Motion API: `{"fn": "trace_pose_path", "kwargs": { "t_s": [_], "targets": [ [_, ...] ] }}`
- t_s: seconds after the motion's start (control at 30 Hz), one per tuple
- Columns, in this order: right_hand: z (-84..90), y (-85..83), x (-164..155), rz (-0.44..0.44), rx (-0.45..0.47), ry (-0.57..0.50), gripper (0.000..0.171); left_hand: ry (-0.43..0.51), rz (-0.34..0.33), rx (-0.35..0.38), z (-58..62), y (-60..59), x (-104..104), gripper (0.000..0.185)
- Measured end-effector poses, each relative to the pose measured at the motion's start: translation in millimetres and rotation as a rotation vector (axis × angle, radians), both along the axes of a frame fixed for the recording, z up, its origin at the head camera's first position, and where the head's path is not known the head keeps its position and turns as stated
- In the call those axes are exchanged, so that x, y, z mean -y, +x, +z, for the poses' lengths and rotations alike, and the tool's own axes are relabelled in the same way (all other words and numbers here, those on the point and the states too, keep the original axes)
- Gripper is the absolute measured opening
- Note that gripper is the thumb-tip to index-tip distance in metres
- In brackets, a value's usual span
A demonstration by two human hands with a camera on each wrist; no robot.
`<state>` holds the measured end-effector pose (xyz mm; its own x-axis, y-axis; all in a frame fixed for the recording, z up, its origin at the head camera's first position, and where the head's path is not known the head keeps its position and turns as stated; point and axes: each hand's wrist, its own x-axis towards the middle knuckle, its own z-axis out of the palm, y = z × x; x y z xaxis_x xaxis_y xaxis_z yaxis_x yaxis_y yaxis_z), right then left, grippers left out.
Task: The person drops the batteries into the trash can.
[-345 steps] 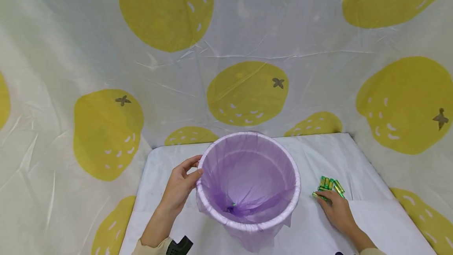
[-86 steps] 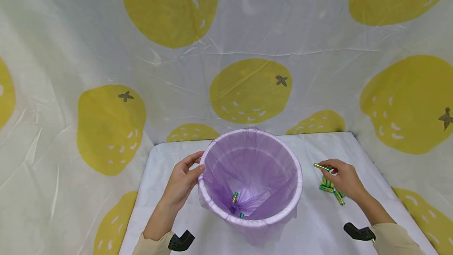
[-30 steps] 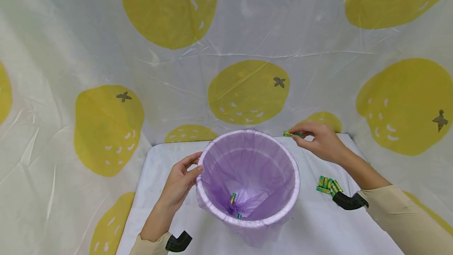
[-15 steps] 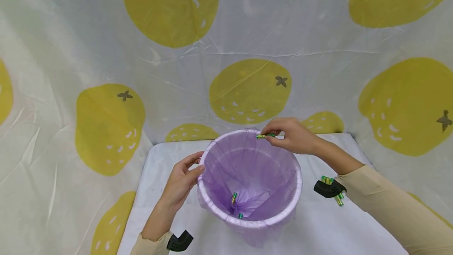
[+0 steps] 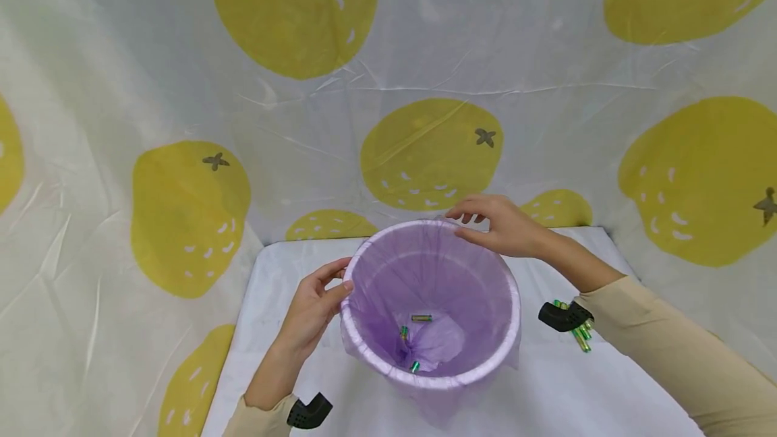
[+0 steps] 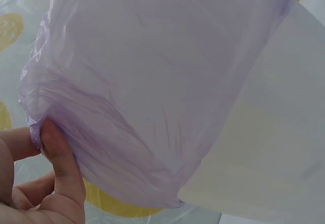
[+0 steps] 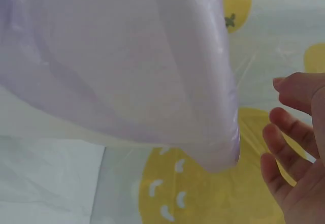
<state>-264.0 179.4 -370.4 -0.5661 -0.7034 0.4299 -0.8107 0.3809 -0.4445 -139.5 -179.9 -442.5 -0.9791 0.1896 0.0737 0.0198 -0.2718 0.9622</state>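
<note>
A white bin (image 5: 438,381) lined with a purple bag stands in the middle of the white table (image 5: 285,275). My left hand (image 5: 315,303) grips its left rim, and the left wrist view shows the thumb (image 6: 57,155) pressing the liner against the bin (image 6: 152,82). My right hand (image 5: 494,224) hovers over the far rim with fingers spread and holds nothing; the right wrist view shows these fingers (image 7: 284,148) beside the bin (image 7: 127,56). Three green-gold batteries lie inside on the liner, one (image 5: 421,318) near the middle. More batteries (image 5: 581,339) lie on the table to the right.
A white cloth with large yellow fruit prints (image 5: 427,154) hangs behind and at both sides of the table. A black wrist mount (image 5: 561,315) partly hides the battery pile. Another mount (image 5: 309,413) sits at my left wrist.
My right hand carried a battery from the pile to over the bin's far rim and let it go. It now lies inside the bin. The left hand stayed on the rim.
</note>
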Motion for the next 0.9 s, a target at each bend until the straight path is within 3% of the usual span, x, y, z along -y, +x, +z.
{"fn": "trace_pose_path", "kwargs": {
  "t_s": [0.73, 0.9],
  "targets": [
    [-17.2, 22.9, -52, -0.138, -0.055, -0.045, 0.033, 0.003, 0.012, 0.021, -0.6, -3.1, 4, 0.05],
    [-22.9, 29.6, -65, -0.187, -0.023, -0.052, 0.03, 0.009, 0.025, 0.041, 1.0, -2.0, 2, 0.05]
  ]
}}
